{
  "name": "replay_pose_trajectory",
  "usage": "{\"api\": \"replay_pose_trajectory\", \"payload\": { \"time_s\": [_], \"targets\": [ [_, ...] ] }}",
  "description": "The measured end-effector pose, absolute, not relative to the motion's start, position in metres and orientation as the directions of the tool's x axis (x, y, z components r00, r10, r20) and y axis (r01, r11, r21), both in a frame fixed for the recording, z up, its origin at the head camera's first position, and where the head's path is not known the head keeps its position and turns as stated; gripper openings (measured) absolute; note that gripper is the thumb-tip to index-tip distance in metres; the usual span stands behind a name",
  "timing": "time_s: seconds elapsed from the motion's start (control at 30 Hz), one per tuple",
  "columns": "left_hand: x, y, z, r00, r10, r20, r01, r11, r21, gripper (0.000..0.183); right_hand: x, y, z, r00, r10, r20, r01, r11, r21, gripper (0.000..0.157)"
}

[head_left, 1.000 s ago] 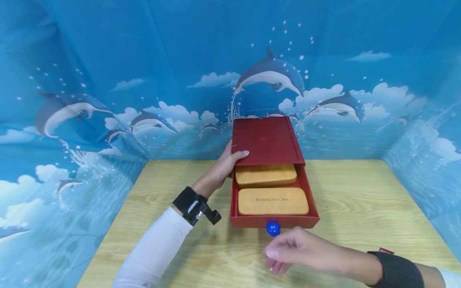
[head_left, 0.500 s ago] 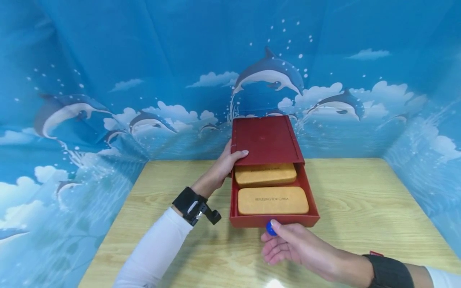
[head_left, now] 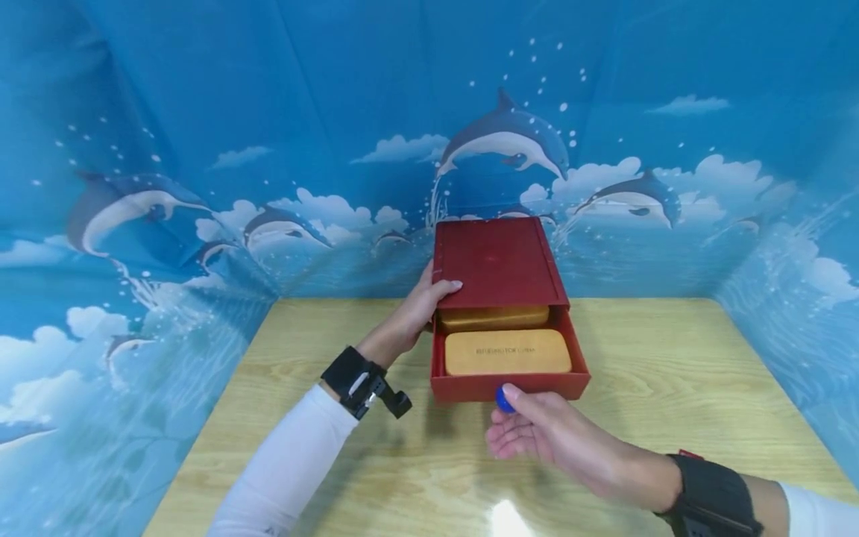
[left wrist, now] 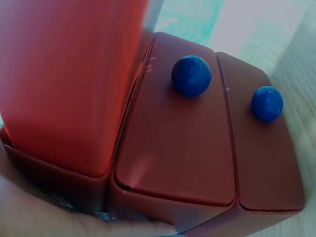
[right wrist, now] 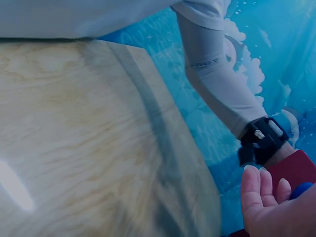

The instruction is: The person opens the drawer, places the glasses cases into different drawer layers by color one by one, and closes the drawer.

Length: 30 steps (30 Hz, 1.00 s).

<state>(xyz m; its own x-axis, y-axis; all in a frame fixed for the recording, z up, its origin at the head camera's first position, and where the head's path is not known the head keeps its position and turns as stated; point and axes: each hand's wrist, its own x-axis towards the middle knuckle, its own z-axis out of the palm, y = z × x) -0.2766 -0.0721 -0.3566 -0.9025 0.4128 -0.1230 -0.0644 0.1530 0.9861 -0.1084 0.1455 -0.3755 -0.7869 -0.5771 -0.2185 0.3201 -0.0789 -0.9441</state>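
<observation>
A dark red drawer cabinet [head_left: 496, 261] stands at the table's far side, its top drawer [head_left: 470, 388] pulled partway out. Two tan oblong cases lie in that drawer; the front case [head_left: 508, 353] bears dark lettering, and the rear case [head_left: 493, 318] is partly hidden under the cabinet's top. My left hand [head_left: 419, 304] grips the cabinet's left side, thumb over the top. At the drawer's front, my right hand [head_left: 537, 429] pinches the blue knob [head_left: 505, 400], thumb on it and the other fingers loosely bent below.
Two lower drawers are closed, as the left wrist view shows; their blue knobs are the middle knob [left wrist: 191, 76] and the bottom knob [left wrist: 267, 104]. The wooden table [head_left: 671, 388] extends on both sides. A dolphin-printed blue curtain [head_left: 335, 149] hangs close behind the cabinet.
My right hand has come up to the blue knob and taken it. The drawer has slid inward with both cases, covering more of the rear one. My left hand stays put.
</observation>
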Motion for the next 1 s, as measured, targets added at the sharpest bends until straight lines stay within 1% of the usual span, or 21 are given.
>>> {"api": "replay_pose_trajectory", "payload": {
  "time_s": [0.17, 0.3, 0.5, 0.6, 0.7, 0.83, 1.0],
  "targets": [
    [-0.277, -0.069, -0.358, -0.914, 0.387, -0.118, -0.063, 0.153, 0.986, 0.064, -0.114, 0.144, -0.375, -0.792, -0.571, -0.217, 0.305, -0.061, -0.950, 0.050],
    [-0.278, -0.070, -0.359, -0.910, 0.395, -0.123, -0.066, 0.154, 0.986, 0.065, -0.114, 0.143, -0.376, -0.789, -0.580, -0.202, 0.289, -0.060, -0.956, 0.048],
    [-0.276, -0.072, -0.360, -0.906, 0.402, -0.136, -0.077, 0.159, 0.984, 0.068, -0.111, 0.142, -0.384, -0.799, -0.584, -0.145, 0.231, -0.076, -0.970, 0.045],
    [-0.275, -0.074, -0.360, -0.908, 0.396, -0.137, -0.077, 0.164, 0.983, 0.069, -0.109, 0.141, -0.387, -0.813, -0.568, -0.126, 0.198, -0.067, -0.978, 0.046],
    [-0.275, -0.074, -0.361, -0.909, 0.395, -0.132, -0.073, 0.160, 0.984, 0.066, -0.107, 0.139, -0.388, -0.837, -0.533, -0.124, 0.185, -0.063, -0.981, 0.046],
    [-0.275, -0.073, -0.363, -0.910, 0.396, -0.120, -0.062, 0.156, 0.986, 0.063, -0.105, 0.136, -0.390, -0.870, -0.483, -0.100, 0.169, -0.102, -0.980, 0.047],
    [-0.275, -0.073, -0.362, -0.916, 0.381, -0.126, -0.069, 0.159, 0.985, 0.066, -0.111, 0.132, -0.394, -0.895, -0.444, -0.033, 0.117, -0.163, -0.980, 0.046]
  ]
}}
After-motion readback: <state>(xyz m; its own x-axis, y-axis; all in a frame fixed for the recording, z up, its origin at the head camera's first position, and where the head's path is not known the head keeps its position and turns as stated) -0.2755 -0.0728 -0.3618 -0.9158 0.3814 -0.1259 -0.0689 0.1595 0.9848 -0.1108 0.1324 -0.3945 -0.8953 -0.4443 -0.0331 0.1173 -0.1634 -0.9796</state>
